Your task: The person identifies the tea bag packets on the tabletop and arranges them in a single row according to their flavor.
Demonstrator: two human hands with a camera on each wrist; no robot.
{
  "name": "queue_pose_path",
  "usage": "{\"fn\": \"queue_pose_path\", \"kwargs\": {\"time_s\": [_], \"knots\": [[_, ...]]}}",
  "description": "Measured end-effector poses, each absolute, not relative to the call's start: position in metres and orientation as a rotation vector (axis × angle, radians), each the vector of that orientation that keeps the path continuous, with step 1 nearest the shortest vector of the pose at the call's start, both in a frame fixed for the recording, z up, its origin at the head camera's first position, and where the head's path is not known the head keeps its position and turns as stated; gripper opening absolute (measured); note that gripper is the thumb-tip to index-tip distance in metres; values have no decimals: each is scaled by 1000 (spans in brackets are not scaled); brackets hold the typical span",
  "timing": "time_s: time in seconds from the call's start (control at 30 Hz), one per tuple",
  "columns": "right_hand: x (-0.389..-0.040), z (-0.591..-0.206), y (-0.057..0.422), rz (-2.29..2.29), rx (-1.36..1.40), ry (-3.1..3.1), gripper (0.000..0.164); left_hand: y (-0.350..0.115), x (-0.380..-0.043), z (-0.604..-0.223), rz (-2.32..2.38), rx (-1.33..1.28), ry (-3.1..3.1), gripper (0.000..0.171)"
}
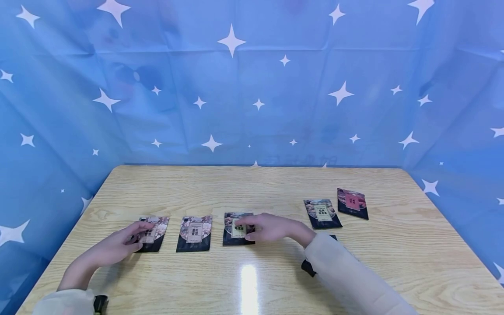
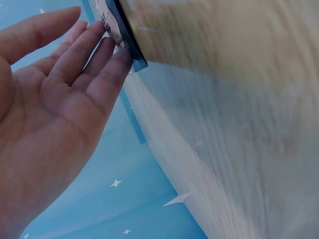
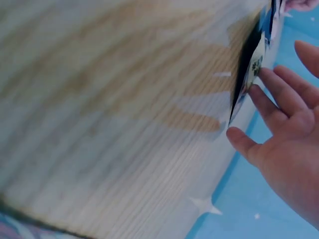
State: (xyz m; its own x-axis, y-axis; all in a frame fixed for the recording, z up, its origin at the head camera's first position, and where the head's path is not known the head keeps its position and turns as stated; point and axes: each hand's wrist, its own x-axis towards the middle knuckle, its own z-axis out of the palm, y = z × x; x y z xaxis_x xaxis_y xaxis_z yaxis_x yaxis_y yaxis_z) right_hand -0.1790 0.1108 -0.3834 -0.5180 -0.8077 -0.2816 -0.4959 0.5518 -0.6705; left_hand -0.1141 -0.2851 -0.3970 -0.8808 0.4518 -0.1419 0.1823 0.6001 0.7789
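My left hand (image 1: 112, 247) lies over the leftmost tea packet (image 1: 159, 236), a flat black sachet with a pink floral top and pale label. Its loosely bent fingertips touch the packet in the left wrist view (image 2: 115, 25). Beside it, a matching packet (image 1: 194, 234) lies flat and untouched. My right hand (image 1: 269, 227) reaches to a third packet (image 1: 230, 238) with a yellow-green label, partly covered by the fingers. In the right wrist view those fingers are spread, their tips against the packet (image 3: 255, 67).
Toward the right of the wooden table (image 1: 252, 188) lie a packet with a yellow-green label (image 1: 323, 213) and a red-labelled packet (image 1: 352, 202). A black piece (image 1: 309, 267) shows at the right sleeve. A blue star-patterned cloth (image 1: 252, 87) hangs behind the table and at both sides.
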Motion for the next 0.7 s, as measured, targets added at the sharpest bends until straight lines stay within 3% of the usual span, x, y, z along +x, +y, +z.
{"fn": "queue_pose_path", "kwargs": {"time_s": [0.7], "knots": [[-173, -382, 106, -681, -1073, 2205, 49, -286, -114, -398, 1163, 522, 2514, 42]]}}
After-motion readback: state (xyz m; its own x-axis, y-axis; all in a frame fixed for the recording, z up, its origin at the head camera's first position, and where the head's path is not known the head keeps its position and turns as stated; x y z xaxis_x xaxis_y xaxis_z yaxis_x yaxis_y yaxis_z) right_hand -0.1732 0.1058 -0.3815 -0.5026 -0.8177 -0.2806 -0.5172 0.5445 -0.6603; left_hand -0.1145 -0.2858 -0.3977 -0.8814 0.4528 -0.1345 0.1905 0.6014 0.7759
